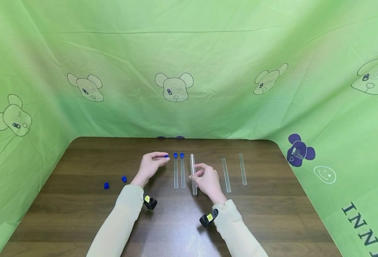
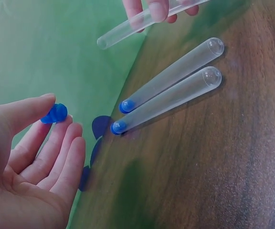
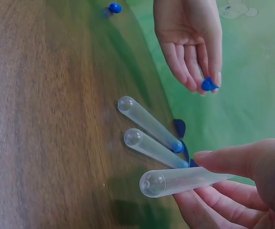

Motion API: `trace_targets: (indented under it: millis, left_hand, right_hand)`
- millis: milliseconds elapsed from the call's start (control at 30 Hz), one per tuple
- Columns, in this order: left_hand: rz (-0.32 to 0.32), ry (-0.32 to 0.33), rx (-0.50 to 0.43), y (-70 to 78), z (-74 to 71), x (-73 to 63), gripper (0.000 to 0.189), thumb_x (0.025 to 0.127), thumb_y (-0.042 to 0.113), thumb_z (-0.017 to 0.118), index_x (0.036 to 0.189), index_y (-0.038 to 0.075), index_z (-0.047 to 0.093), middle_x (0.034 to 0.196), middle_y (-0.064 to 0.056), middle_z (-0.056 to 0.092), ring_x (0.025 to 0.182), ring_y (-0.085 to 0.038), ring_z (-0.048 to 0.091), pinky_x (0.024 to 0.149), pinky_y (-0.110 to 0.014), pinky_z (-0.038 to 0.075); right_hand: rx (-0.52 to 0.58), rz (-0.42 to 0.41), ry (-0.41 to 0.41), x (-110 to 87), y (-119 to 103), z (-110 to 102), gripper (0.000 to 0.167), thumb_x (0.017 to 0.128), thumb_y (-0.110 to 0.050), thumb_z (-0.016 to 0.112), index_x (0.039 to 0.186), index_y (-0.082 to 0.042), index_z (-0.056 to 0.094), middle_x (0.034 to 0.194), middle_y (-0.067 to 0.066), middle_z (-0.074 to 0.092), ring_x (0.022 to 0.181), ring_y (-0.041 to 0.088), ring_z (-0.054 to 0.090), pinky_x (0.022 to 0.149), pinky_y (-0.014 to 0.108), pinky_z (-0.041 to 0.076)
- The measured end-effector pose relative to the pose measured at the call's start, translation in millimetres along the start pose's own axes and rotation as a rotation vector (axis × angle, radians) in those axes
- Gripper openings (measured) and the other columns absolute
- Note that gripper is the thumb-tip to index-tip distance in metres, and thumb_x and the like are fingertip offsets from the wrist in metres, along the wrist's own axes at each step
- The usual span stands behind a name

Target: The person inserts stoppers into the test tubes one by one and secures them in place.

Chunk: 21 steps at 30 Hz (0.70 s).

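Observation:
Between thumb and fingertips my left hand [image 1: 149,167] pinches a small blue cap [image 2: 55,113]. My right hand [image 1: 207,180] holds a clear test tube [image 3: 180,181] by its middle, raised a little off the table, its rounded end toward me. Side by side between the hands lie two test tubes, one [image 1: 176,175] and another [image 1: 183,175], each with a blue cap on its far end. The left hand is just left of these capped tubes. In the head view, the held tube shows no cap on its far end.
Two uncapped test tubes, one [image 1: 226,175] and another [image 1: 242,170], lie right of my right hand. Loose blue caps, one [image 1: 106,185] and another [image 1: 124,179], rest left of my left hand. The brown wooden table [image 1: 172,228] meets a green curtain [image 1: 127,117] behind.

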<state>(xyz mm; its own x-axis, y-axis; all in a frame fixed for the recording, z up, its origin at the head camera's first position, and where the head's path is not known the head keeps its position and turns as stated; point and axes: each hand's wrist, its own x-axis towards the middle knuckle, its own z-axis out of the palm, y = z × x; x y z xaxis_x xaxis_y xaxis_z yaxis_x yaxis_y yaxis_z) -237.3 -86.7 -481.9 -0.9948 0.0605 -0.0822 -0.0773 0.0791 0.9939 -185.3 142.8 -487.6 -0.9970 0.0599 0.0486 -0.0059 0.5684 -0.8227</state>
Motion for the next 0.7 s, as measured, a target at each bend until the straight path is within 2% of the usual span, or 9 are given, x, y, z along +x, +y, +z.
trace_targets:
  millis: [200, 433, 700]
  left_hand:
    - [0.013, 0.000, -0.014, 0.1, 2.9, 3.0, 0.034, 0.091, 0.007, 0.078, 0.121, -0.007, 0.070, 0.103, -0.013, 0.075, 0.103, -0.035, 0.071, 0.088, -0.034, 0.057]
    - [0.013, -0.010, -0.022, 0.7, 4.8, 5.1, 0.034, 0.091, 0.010, 0.078, 0.121, -0.006, 0.070, 0.105, -0.014, 0.075, 0.106, -0.040, 0.069, 0.091, -0.037, 0.056]
    - [0.022, -0.029, -0.040, 2.2, 7.6, 8.7, 0.035, 0.093, 0.010, 0.076, 0.123, -0.007, 0.069, 0.104, -0.015, 0.075, 0.105, -0.037, 0.070, 0.091, -0.039, 0.056]
  right_hand:
    - [-0.011, -0.007, -0.014, -0.8, -1.5, 3.5, 0.041, 0.081, -0.005, 0.084, 0.119, -0.001, 0.069, 0.073, 0.000, 0.068, 0.050, 0.013, 0.063, 0.049, 0.029, 0.054]
    - [-0.014, -0.013, -0.023, -2.7, -5.5, 4.5, 0.042, 0.081, -0.006, 0.084, 0.119, 0.000, 0.069, 0.073, 0.000, 0.067, 0.050, 0.013, 0.063, 0.050, 0.029, 0.054]
    - [0.004, -0.006, -0.040, -3.9, -9.2, 5.7, 0.043, 0.082, -0.004, 0.084, 0.121, 0.001, 0.068, 0.074, 0.001, 0.067, 0.053, 0.014, 0.064, 0.051, 0.029, 0.056]
